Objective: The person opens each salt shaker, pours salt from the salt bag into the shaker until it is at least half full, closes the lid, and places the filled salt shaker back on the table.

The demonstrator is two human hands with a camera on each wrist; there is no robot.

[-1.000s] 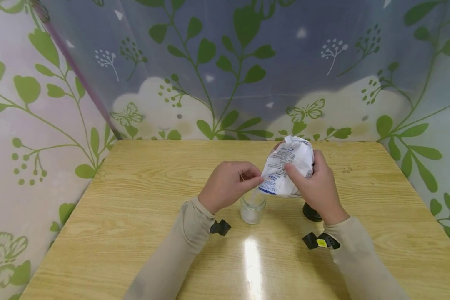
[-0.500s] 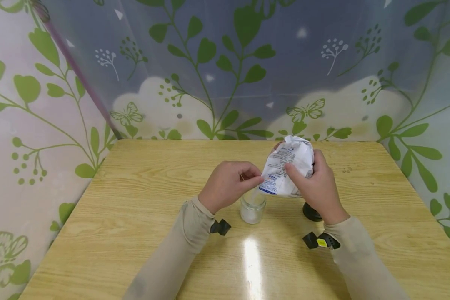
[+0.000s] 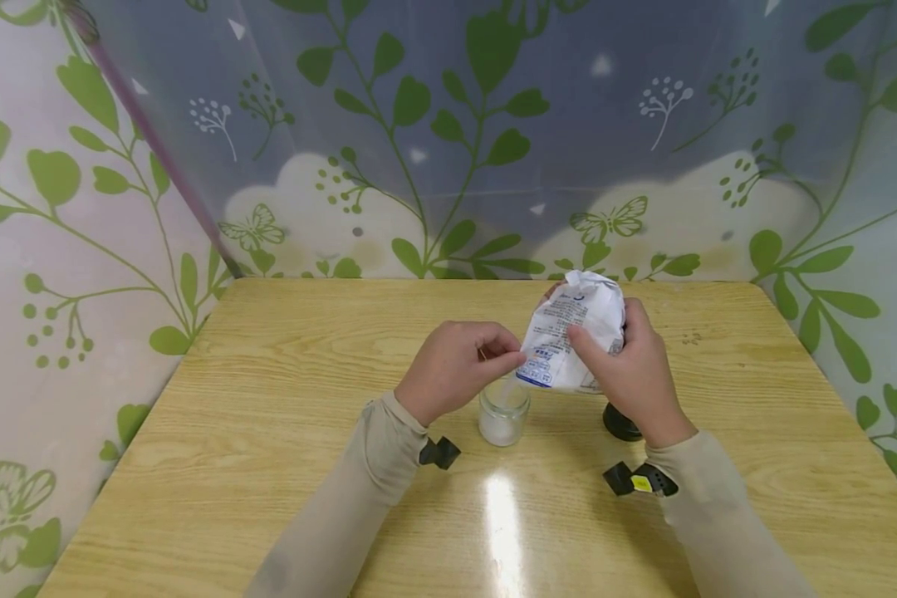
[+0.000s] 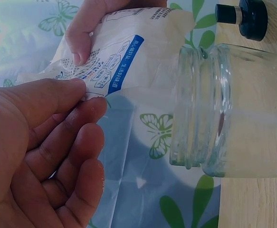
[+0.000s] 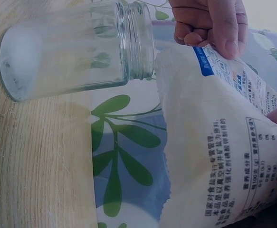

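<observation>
1. Above the table [image 3: 306, 374], a white printed bag [image 3: 568, 340] is slanting between two hands, its jagged mouth facing down toward a glass jar [image 3: 502, 425].
2. The right hand [image 3: 639, 378] is clamping its grip on the bag's body: the thumb is lying across the printed face, the fingers are reaching behind, and the bag is filling the space between them.
3. The left hand [image 3: 459, 370] is pinching a corner of the bag's mouth; thumb and forefinger are closing on that corner, while the remaining fingers are curling loosely below it.
4. The jar is standing upright on the table, just beneath the pinched corner; a faint whitish streak is showing at its mouth, and white material [image 5: 22, 59] is covering its bottom.
5. A black round object [image 3: 622, 423] is resting on the table, partly hiding beneath the right hand.
6. Leaf-patterned cloth [image 3: 448, 166] is forming the background.
</observation>
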